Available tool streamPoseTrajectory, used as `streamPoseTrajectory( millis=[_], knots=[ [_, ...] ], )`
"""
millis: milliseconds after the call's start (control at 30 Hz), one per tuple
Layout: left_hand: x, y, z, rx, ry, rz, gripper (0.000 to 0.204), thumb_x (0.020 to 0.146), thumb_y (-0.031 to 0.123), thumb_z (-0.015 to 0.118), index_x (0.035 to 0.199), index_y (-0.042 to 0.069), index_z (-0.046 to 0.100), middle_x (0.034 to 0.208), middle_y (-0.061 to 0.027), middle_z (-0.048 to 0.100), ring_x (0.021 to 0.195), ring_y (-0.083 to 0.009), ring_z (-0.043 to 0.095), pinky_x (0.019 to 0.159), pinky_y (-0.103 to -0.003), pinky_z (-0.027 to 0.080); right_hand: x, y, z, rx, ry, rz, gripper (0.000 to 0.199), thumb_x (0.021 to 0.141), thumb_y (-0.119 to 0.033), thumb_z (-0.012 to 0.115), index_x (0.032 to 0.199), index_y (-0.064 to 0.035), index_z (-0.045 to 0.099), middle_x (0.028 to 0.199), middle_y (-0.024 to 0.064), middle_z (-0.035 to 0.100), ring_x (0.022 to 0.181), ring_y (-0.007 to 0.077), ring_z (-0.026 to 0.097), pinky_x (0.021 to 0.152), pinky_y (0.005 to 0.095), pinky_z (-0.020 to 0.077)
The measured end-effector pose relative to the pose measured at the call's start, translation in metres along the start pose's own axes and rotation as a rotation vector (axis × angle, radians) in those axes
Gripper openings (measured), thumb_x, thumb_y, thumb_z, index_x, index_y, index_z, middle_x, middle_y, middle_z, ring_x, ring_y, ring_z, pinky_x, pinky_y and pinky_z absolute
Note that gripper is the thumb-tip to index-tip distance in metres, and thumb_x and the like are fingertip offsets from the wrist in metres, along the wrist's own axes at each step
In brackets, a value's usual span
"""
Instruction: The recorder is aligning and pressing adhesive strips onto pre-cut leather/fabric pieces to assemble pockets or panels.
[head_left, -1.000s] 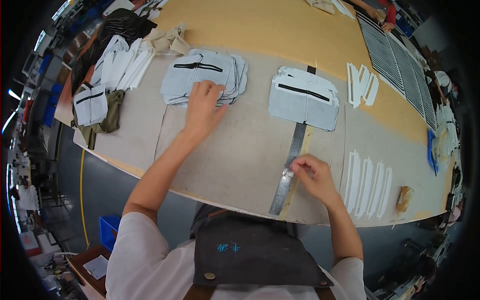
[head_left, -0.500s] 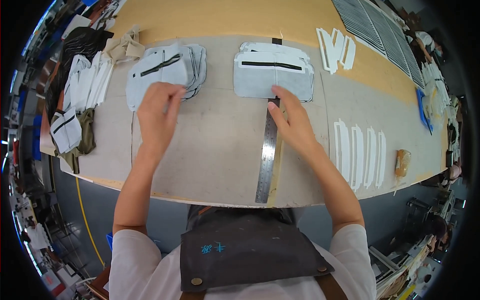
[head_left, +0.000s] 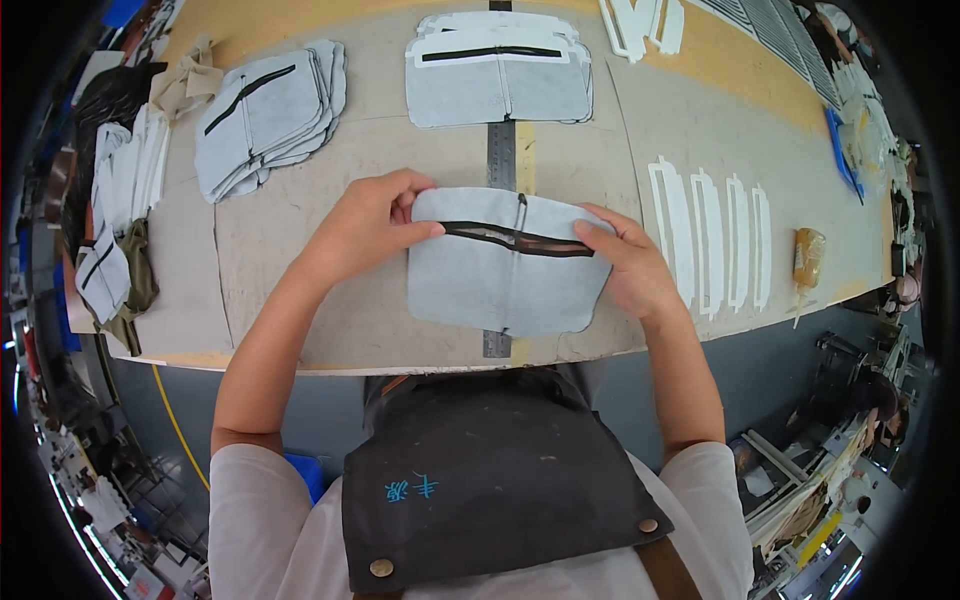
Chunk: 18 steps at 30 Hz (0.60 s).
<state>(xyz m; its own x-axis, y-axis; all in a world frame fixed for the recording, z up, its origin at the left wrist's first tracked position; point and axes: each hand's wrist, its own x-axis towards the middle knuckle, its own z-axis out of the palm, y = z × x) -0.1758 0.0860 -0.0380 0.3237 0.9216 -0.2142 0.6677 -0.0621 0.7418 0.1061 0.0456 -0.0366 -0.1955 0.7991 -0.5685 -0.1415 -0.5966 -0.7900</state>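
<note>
Between my hands is a pale grey fabric panel (head_left: 470, 285) with rounded corners and a black-edged slit running across its upper part. The slit gapes a little. My left hand (head_left: 375, 225) pinches the panel at its upper left, by the slit's end. At its upper right, my right hand (head_left: 630, 260) grips the panel with the thumb on top. Beneath it a steel ruler (head_left: 500, 160) lies on the table, partly covered. Beyond stands a stack of similar panels (head_left: 460, 95), a white frame strip around the top slit. Another panel stack (head_left: 270, 115) sits at the left.
Several white frame strips (head_left: 710, 245) lie in a row at the right, beside a brown wrapped lump (head_left: 808, 258). More strips (head_left: 640, 28) are at the far right. White cloth pieces (head_left: 150, 155) and a black bag (head_left: 115, 95) crowd the left edge of the table (head_left: 290, 310).
Both hands have come together nearer to me, now holding a panel taken from the left stack. My right hand has left the far stack and ruler. The view has shifted.
</note>
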Motion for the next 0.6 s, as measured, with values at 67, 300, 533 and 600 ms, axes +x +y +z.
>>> streamPoseTrajectory(
  millis=[67, 300, 533, 600],
  knots=[
    [-0.003, -0.006, 0.005, -0.210, -0.160, -0.185, 0.017, 0.087, 0.010, 0.073, 0.097, -0.001, 0.066, 0.076, 0.0020, 0.056, 0.070, -0.0054, 0.047, 0.065, -0.021, 0.043, 0.003, 0.000, -0.014, -0.172, 0.006, -0.074, 0.034, 0.098, -0.019, 0.059, 0.124, 0.0018, 0.061, 0.107, 0.0047, 0.067, 0.102, 0.0119, 0.059, 0.092, 0.0274, 0.0447],
    [-0.023, 0.001, 0.042, -0.250, 0.285, -0.081, 0.023, 0.090, 0.014, 0.070, 0.078, -0.002, 0.059, 0.059, -0.0076, 0.056, 0.052, -0.0119, 0.042, 0.050, -0.027, 0.039, 0.010, 0.024, -0.022, -0.774, 0.337, -0.419, 0.024, 0.093, -0.018, 0.066, 0.084, 0.0031, 0.061, 0.058, 0.0066, 0.055, 0.051, 0.0098, 0.047, 0.048, 0.0298, 0.0373],
    [-0.036, 0.001, 0.060, 0.089, 0.452, 0.002, 0.034, 0.094, 0.017, 0.067, 0.069, 0.000, 0.051, 0.053, -0.0122, 0.042, 0.046, -0.0194, 0.033, 0.044, -0.032, 0.031, 0.006, 0.032, -0.009, -0.977, 0.583, -0.647, 0.030, 0.095, -0.018, 0.064, 0.074, 0.0008, 0.055, 0.052, 0.0131, 0.045, 0.043, 0.0203, 0.036, 0.042, 0.0332, 0.0324],
    [-0.037, -0.003, 0.060, 0.121, 0.482, 0.027, 0.034, 0.094, 0.017, 0.067, 0.070, 0.000, 0.051, 0.053, -0.0117, 0.041, 0.046, -0.0203, 0.032, 0.044, -0.032, 0.031, 0.000, 0.036, -0.009, -0.972, 0.588, -0.695, 0.028, 0.095, -0.016, 0.064, 0.075, 0.0001, 0.056, 0.052, 0.0127, 0.046, 0.042, 0.0203, 0.037, 0.042, 0.0332, 0.0331]
  ],
)
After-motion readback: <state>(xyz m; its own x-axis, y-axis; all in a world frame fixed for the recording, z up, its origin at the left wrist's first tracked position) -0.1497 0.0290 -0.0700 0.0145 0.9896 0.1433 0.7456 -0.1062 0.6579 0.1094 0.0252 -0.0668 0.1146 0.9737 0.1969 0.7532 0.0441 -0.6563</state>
